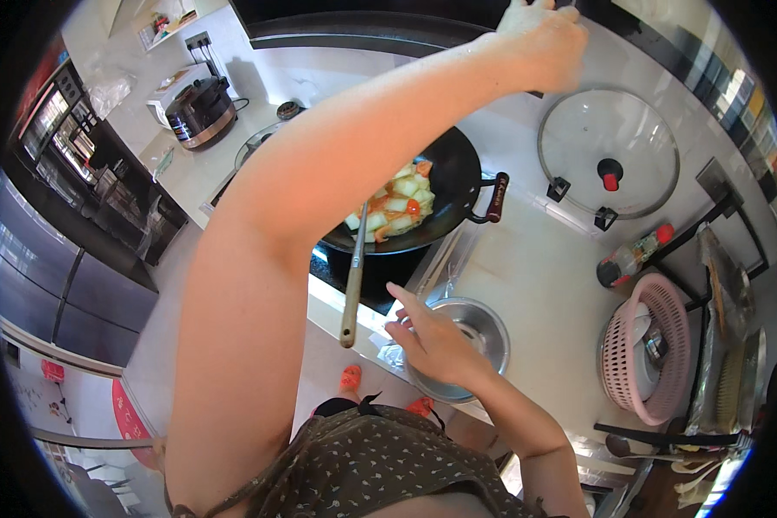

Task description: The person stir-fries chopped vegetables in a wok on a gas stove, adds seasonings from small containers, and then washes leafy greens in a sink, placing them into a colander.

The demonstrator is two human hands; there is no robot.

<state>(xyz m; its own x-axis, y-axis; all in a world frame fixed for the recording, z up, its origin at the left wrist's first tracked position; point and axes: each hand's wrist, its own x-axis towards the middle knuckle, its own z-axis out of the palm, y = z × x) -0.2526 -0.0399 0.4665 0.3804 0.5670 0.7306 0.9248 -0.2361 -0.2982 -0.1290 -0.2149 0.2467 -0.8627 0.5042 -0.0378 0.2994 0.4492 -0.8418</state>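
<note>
My left hand (544, 48) is raised across the wok at the top of the view, by the dark range hood (362, 29); its fingertips are partly cut off, so any hold is hidden. My right hand (434, 340) has its fingers apart and nothing in them, over the left part of a metal bowl (495, 324). Left of it, a utensil with a long handle (353, 291) leans over the near rim of the black wok (456, 168). Pale vegetable chunks (401, 204) with red and orange pieces lie in the wok, partly hidden by my left forearm.
A glass lid (605, 139) hangs on the wall at right. Below it are a bottle with a red cap (621, 265) and a pink basket (660, 388) holding dishes. The wok's side handle (497, 197) sticks out rightward. A rice cooker (201, 116) stands at the back left.
</note>
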